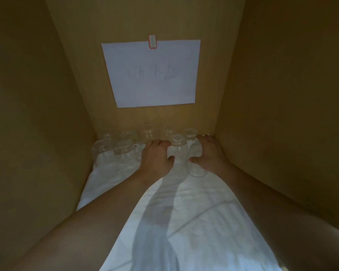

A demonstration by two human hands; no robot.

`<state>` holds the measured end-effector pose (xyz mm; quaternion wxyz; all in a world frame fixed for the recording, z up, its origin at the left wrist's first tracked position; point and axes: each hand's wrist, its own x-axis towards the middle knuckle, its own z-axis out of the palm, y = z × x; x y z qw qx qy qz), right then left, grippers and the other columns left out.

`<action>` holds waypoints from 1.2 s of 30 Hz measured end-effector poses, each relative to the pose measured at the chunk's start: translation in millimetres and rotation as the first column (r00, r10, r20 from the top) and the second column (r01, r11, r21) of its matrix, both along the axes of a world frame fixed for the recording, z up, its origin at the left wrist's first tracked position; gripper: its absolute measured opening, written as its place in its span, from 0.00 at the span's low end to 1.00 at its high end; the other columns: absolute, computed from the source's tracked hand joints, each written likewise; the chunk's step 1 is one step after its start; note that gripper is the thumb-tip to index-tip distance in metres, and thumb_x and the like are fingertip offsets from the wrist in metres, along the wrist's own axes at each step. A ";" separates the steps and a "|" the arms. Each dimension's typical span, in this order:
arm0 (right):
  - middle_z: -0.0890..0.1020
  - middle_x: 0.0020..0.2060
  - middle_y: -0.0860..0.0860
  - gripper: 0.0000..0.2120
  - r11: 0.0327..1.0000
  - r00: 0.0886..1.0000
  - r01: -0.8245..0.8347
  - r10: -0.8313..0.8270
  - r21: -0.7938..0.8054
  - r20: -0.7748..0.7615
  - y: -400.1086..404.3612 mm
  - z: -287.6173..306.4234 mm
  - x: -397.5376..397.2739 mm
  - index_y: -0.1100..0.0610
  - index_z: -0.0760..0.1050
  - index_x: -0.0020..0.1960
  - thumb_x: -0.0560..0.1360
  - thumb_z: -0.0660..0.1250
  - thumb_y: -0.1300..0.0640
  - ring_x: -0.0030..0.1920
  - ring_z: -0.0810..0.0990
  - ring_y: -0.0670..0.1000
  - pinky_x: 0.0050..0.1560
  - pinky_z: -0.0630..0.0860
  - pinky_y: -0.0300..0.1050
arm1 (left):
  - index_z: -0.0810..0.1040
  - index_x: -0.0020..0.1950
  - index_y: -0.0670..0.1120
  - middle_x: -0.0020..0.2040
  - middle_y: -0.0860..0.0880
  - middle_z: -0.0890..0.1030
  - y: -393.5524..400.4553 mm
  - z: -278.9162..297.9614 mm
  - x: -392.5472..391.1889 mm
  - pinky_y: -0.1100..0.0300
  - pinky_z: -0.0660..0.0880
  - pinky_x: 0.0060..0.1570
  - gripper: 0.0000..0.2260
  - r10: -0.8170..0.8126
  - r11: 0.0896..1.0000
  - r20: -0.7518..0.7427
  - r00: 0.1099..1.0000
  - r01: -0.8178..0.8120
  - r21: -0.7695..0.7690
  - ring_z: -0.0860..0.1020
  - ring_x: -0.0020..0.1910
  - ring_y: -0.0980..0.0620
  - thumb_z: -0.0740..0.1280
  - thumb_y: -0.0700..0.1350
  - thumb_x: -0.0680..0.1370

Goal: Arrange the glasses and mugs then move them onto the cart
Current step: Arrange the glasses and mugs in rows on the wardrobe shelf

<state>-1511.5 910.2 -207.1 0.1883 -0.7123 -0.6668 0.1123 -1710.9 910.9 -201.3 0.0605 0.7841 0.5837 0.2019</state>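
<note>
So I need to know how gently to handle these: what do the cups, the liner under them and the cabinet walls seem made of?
Cups: clear glass, it seems; the cloth shows through them.
Liner: white fabric, matte, creased.
Cabinet walls: smooth tan board, likely laminate or wood; no grain visible.

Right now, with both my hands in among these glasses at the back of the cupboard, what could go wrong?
1. The clear glasses stand packed close together, so lifting the glass your left hand grips could knock its neighbours.
2. They sit on a wrinkled white cloth; dragging a glass may bunch it and tip others.
3. Your right hand is squeezed against the side wall, leaving little room to pull a glass out cleanly.
</note>
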 end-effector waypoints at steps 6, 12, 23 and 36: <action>0.66 0.75 0.55 0.43 0.998 0.999 -0.045 0.045 0.053 0.014 -22.6 17.1 -0.8 0.51 0.60 0.79 0.71 0.75 0.42 0.75 0.62 0.59 0.75 0.60 0.52 | 0.73 0.73 0.50 0.70 0.46 0.75 -26.6 21.6 6.2 0.48 0.70 0.68 0.24 -0.033 0.999 -0.120 0.992 0.034 0.008 0.69 0.71 0.43 0.69 0.54 0.78; 0.67 0.74 0.54 0.43 0.984 0.986 -0.164 0.165 0.064 -0.004 -55.3 13.9 -14.9 0.52 0.61 0.78 0.70 0.74 0.40 0.75 0.63 0.59 0.74 0.62 0.54 | 0.73 0.73 0.48 0.69 0.44 0.75 -61.6 31.2 3.5 0.47 0.71 0.66 0.25 0.037 0.999 -0.105 0.994 -0.036 0.013 0.70 0.69 0.42 0.70 0.54 0.77; 0.61 0.78 0.55 0.43 0.945 0.944 -0.326 0.325 -0.012 -0.060 -103.7 -4.2 -48.4 0.51 0.57 0.80 0.73 0.73 0.41 0.76 0.58 0.60 0.74 0.62 0.53 | 0.70 0.75 0.49 0.70 0.45 0.74 -137.0 23.6 -31.5 0.47 0.71 0.66 0.27 0.208 0.973 -0.258 0.944 -0.226 -0.043 0.68 0.70 0.40 0.69 0.56 0.78; 0.60 0.79 0.55 0.42 0.913 0.913 -0.408 0.408 -0.006 0.016 -159.9 14.9 -111.3 0.51 0.56 0.81 0.74 0.72 0.42 0.77 0.57 0.60 0.73 0.63 0.52 | 0.68 0.76 0.48 0.72 0.45 0.71 -201.6 33.0 -96.4 0.47 0.70 0.67 0.26 0.243 0.965 -0.218 0.945 -0.257 -0.040 0.67 0.70 0.41 0.67 0.54 0.79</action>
